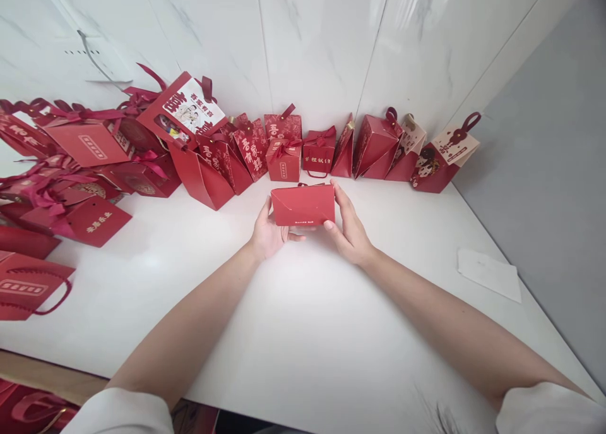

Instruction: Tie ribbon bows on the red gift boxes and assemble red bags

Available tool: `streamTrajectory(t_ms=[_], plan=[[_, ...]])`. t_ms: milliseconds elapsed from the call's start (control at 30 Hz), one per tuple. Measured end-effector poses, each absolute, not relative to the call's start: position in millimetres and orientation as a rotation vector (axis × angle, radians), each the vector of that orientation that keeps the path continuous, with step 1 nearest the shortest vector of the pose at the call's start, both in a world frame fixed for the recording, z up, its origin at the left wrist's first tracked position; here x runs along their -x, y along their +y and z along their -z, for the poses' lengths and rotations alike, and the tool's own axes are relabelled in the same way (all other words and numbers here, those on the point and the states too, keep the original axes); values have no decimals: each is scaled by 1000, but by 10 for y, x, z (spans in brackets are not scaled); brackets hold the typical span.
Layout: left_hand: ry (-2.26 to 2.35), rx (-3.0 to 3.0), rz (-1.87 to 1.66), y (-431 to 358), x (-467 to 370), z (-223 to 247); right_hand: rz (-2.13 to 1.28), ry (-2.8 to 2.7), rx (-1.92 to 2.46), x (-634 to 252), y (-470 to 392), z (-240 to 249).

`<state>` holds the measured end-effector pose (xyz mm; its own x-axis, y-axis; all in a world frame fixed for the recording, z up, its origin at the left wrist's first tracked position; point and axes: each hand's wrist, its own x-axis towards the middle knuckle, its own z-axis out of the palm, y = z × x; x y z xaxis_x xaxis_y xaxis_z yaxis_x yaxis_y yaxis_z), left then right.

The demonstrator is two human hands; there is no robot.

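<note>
A small red gift box [303,205] is held up in front of me between both hands, one plain red face toward me with tiny print at its lower edge. My left hand [272,234] supports it from the left and below, some fingers showing under it. On the right side, my right hand [349,227] grips the box, its thumb on the lower right corner and fingers at the upper right edge. Just behind stand a small red box with a bow [284,160] and a dark red box with a cord handle [319,153].
Red gift boxes with ribbons [88,140] crowd the left side of the white table [303,333]. More line the tiled wall, ending at a red and cream box [440,159]. A white paper [489,275] lies at the right edge; a roped box [28,285] sits far left.
</note>
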<state>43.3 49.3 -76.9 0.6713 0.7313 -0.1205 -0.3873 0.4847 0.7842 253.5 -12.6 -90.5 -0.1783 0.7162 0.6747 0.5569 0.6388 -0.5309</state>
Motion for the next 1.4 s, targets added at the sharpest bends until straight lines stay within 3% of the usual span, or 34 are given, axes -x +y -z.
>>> streamTrajectory(t_ms=[267, 567, 867, 1000, 1200, 1400], plan=[[471, -839, -902, 439, -511, 748, -110, -1805, 927, -2524, -147, 890], [644, -1288, -1121, 479, -492, 812, -205, -1427, 1076, -2465, -97, 977], [773, -1405, -1034, 474, -516, 832, -677, -1420, 1298, -2602, 81, 1138], [814, -1393, -1032, 487, -518, 868, -633, -1440, 1297, -2561, 17, 1063], [804, -1606, -1382, 347, -558, 778, -359, -1575, 1051, -2499, -86, 1009], [806, -1557, -1181, 437, -510, 786, -537, -1535, 1224, -2542, 4, 1031]])
